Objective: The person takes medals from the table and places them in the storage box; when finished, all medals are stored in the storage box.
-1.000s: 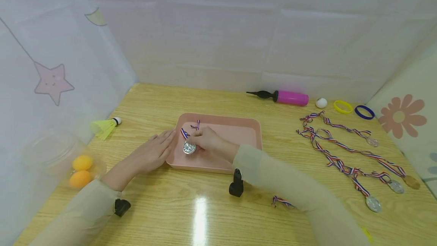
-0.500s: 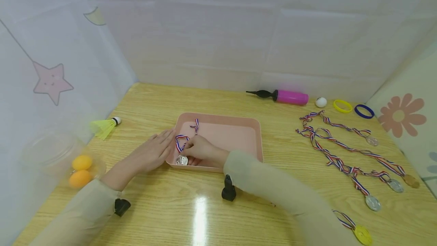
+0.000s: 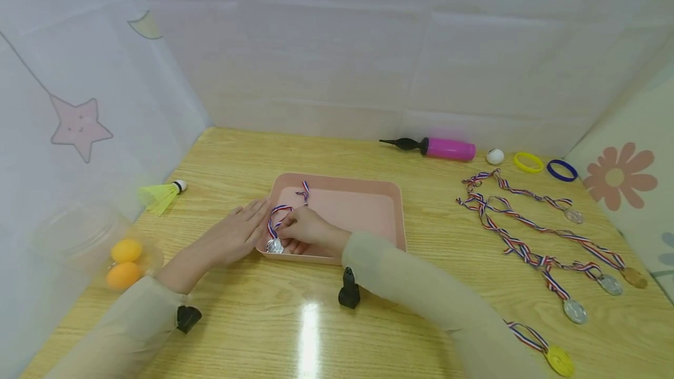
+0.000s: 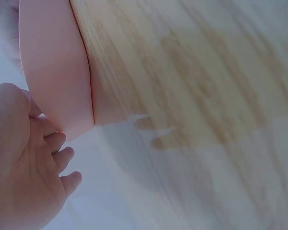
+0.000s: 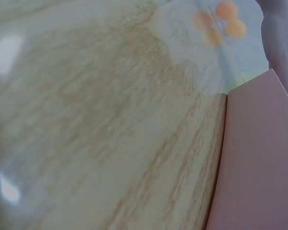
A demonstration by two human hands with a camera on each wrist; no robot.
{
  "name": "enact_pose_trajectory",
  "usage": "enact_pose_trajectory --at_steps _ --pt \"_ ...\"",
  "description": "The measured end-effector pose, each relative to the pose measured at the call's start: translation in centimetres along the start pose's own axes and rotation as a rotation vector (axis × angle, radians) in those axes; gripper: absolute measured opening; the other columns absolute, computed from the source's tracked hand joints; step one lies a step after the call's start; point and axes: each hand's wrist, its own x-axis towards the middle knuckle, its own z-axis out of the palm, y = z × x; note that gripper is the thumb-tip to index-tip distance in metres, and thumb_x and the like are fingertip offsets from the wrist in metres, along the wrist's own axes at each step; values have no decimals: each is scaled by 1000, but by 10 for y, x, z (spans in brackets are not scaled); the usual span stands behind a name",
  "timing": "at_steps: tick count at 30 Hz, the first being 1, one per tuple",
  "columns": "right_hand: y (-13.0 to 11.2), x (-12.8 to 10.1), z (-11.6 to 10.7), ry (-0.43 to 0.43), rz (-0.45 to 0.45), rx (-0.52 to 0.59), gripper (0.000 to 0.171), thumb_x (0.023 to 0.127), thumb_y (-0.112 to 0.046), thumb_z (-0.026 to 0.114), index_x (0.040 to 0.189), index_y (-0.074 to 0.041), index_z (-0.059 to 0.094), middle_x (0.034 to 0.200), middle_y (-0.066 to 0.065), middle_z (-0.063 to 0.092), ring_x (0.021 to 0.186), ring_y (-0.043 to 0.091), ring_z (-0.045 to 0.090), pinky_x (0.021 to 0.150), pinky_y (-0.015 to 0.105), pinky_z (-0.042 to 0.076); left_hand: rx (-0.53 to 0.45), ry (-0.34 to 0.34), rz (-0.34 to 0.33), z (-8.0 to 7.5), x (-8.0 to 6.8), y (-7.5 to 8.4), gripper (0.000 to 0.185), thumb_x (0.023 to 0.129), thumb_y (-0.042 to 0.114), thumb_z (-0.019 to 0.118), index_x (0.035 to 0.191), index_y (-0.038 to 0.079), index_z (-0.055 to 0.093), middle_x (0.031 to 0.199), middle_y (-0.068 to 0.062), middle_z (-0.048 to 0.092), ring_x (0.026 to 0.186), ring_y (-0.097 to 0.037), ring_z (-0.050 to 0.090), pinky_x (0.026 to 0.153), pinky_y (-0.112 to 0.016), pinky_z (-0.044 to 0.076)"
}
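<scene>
A pink tray [image 3: 363, 215] lies mid-table in the head view. Inside its near left corner is a silver medal [image 3: 275, 246] with a red, white and blue ribbon looped above it. My right hand [image 3: 313, 231] reaches into the tray and pinches this medal's ribbon close to the disc; the fingertips are partly hidden. My left hand [image 3: 239, 231] rests with straight fingers against the tray's left side. The left wrist view shows that hand [image 4: 29, 163] touching the tray wall [image 4: 57, 67]. Another knotted ribbon end [image 3: 305, 192] lies farther back in the tray.
Several ribboned medals lie on the right, including a silver one [image 3: 575, 311] and a yellow one [image 3: 559, 361]. Behind are a pink pump [image 3: 450, 149], a white ball [image 3: 495, 157] and two wristbands [image 3: 528, 162]. A shuttlecock [image 3: 163, 196] and a clear container [image 3: 79, 233] with orange balls stand left.
My right hand has moved left and toward the tray's near edge, lowering the silver medal into the near left corner. The left hand has stayed in place.
</scene>
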Motion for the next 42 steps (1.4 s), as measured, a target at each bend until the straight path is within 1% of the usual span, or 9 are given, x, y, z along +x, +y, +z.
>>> enact_pose_trajectory --at_steps 8,15,21,26,29,31,35,38,42 --pt "-2 -2 -5 -26 7 -37 8 89 -7 60 91 -2 65 66 8 63 47 13 57 46 27 53 -1 -4 2 1 3 0 49 101 19 30 143 -5 22 148 -19 20 134 -36 19 106 -54 17" --pt "-9 -15 -28 -76 -88 -89 13 87 -11 63 97 -3 67 69 7 61 53 15 56 46 27 51 16 -20 4 3 6 -2 50 101 21 28 144 -4 21 149 -18 18 135 -35 18 107 -52 17" --pt "-23 -46 -60 -125 -166 -137 25 90 -18 61 110 -3 64 86 5 65 66 18 59 58 33 55 35 -7 15 2 7 -1 49 101 19 30 143 -5 23 148 -19 21 134 -36 20 106 -53 18" --pt "-28 -78 -90 -135 -229 -83 28 91 -20 59 114 -4 60 96 13 64 75 25 60 66 40 55 51 -7 12 2 6 -1 49 100 18 31 143 -5 23 148 -19 21 134 -36 20 106 -52 19" --pt "-28 -98 -109 -77 -279 -76 26 91 -18 59 114 -5 61 96 15 64 75 25 60 66 40 55 53 -4 13 4 5 -2 50 100 18 32 144 -4 22 149 -19 20 134 -36 20 106 -53 18" --pt "-28 -112 -122 -21 -322 -104 28 91 -19 60 114 -4 60 93 13 64 75 24 60 65 39 55 52 1 12 4 4 -2 50 100 18 32 144 -4 22 149 -18 20 134 -36 20 106 -53 18" --pt "-24 -142 -148 100 -372 -175 29 91 -20 59 116 -4 59 91 11 63 78 31 59 65 41 54 61 9 17 5 3 -3 50 100 18 32 144 -4 22 149 -18 20 134 -36 20 106 -53 18" --pt "-18 -164 -168 195 -365 -211 30 92 -21 59 117 -4 59 93 11 63 79 32 59 66 40 54 67 9 14 5 2 -3 50 100 19 31 144 -4 23 149 -18 20 134 -35 20 106 -53 19" --pt "-3 -192 -196 309 -353 -234 32 93 -20 57 118 -1 57 98 13 61 78 23 60 65 34 54 67 9 7 4 3 -2 49 101 20 30 144 -3 23 149 -18 20 134 -35 20 106 -53 18"
